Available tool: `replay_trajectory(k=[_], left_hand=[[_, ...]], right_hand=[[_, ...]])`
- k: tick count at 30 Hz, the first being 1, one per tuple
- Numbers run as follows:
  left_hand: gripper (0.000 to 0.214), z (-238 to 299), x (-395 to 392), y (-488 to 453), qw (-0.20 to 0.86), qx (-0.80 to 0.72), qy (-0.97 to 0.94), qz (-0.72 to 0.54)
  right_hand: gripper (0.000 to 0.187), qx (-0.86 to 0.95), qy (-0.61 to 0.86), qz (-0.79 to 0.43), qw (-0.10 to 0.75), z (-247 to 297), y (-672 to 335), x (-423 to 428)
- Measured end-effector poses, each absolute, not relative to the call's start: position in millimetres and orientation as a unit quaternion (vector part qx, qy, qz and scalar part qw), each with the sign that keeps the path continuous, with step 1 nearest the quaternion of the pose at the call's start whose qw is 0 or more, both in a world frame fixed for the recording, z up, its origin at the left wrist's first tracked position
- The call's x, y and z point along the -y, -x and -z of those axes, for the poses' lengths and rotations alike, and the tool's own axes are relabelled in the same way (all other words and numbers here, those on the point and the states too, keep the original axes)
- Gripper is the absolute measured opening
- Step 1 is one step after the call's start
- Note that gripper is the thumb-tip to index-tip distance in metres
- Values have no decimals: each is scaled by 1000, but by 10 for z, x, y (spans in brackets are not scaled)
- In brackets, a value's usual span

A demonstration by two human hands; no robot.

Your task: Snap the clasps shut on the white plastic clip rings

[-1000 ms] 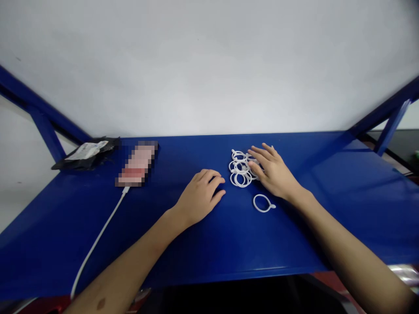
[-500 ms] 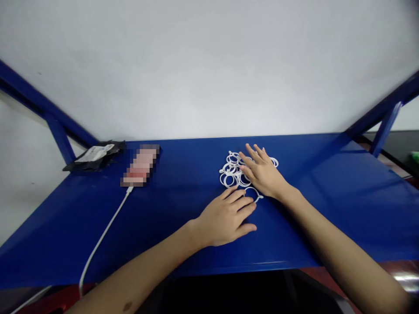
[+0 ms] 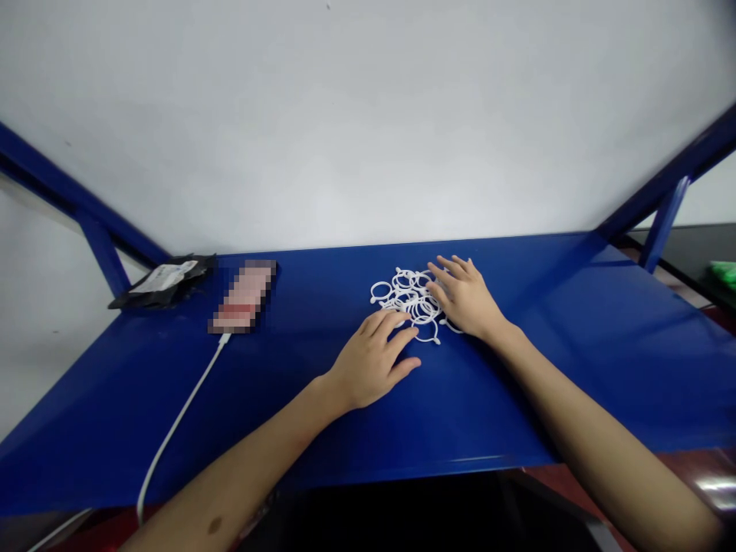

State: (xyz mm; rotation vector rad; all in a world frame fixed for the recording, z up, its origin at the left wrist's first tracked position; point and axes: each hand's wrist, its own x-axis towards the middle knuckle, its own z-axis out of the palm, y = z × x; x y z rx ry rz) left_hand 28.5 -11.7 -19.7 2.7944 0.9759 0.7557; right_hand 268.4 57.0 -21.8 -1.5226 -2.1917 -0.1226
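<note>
A pile of several white plastic rings (image 3: 409, 300) lies on the blue table (image 3: 517, 399) near its back edge. My right hand (image 3: 467, 300) rests flat on the right side of the pile, fingers stretched out over the rings. My left hand (image 3: 373, 359) lies palm down just in front of the pile, fingers spread, its fingertips touching the nearest rings. Neither hand holds a ring.
A phone (image 3: 242, 305) lies at the back left with a white cable (image 3: 172, 429) running off the front edge. A black bag with a white label (image 3: 164, 279) sits at the far left corner. Blue frame struts rise at both sides. A white wall stands behind.
The single ring that lay apart in front has been pushed into the pile. My left hand moved right toward the rings, then back up to them. My right hand stayed on the pile.
</note>
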Motion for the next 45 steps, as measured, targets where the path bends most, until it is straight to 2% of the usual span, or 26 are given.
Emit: replay_trajectory(k=[6,11,18,21,26,29,34,38,45], left_hand=[[51,248,85,-308,36,-342,-904,-256],[70,281,0,-353,57,-379,-903,-196],[75,286,-144,-411,65,-388,-905,-160],[77,301,-135,-405,60,-391,-905,-159],[75,294,-141,-319,59,-372,-910,-175],[67,283,-211,-219,59,-374,-901,-212],[43,252,-356,-105,39,-426,-852,-301],[26,234,-427,-71,28,-466,-823,-324],[46,242,-436,-38,37,-439,-847,-296]], right_hand=[[54,804,558,52,200,243,-2669,-559],[51,816,546,48,184,207,-2653,-531],[63,820,550,15,157,219,-2626,-509],[65,803,557,2,210,177,-2639,-524],[62,713,574,-29,402,48,-2703,-548],[59,664,587,-29,463,-8,-2748,-547],[56,657,589,-15,471,-22,-2754,-523],[47,681,560,-9,471,-8,-2676,-470],[37,735,519,-27,436,11,-2531,-356]])
